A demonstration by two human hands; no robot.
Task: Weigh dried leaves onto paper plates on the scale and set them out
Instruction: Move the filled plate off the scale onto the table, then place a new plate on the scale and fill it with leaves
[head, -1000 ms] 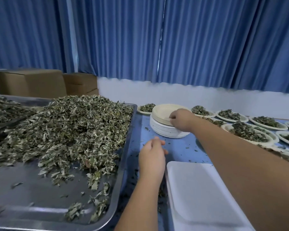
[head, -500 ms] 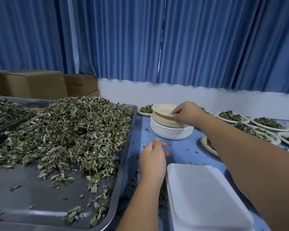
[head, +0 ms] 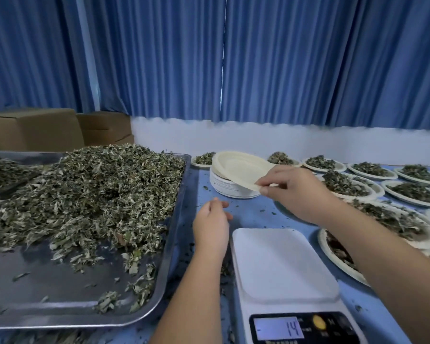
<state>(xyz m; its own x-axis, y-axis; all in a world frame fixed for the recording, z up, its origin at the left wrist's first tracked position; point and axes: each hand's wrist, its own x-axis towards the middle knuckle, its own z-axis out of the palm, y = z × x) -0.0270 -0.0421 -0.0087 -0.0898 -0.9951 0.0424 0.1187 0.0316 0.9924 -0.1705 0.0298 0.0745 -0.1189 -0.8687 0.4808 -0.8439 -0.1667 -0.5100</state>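
The right hand (head: 296, 192) pinches the near rim of one paper plate (head: 241, 170) between thumb and fingertips. The plate is empty and tilted. Its far edge lies over the stack of paper plates (head: 230, 191), and its near edge is raised clear of the stack. Whether a second plate clings beneath it cannot be determined.

The left hand (head: 211, 227) holds nothing, and its fingers are loosely curled. It is positioned between the metal tray (head: 144, 311) and the digital scale (head: 283, 264), just beside the scale's far left corner. Contact with the blue table (head: 253, 212) cannot be confirmed.

The scale stands at the near edge of the table. Its white weighing platform is bare, and the display (head: 279, 330) reads 14.

The tray occupies the left side of the table. A large heap of dried leaves (head: 90, 194) covers its far half, and loose fragments lie scattered over the near half.

Filled plates (head: 369, 170) of leaves stand in rows on the right side of the table, extending behind the stack and under the right forearm. Leaf crumbs are scattered on the table surface.

Cardboard boxes (head: 32, 130) stand beyond the tray. Blue curtains (head: 308, 58) hang behind the table.
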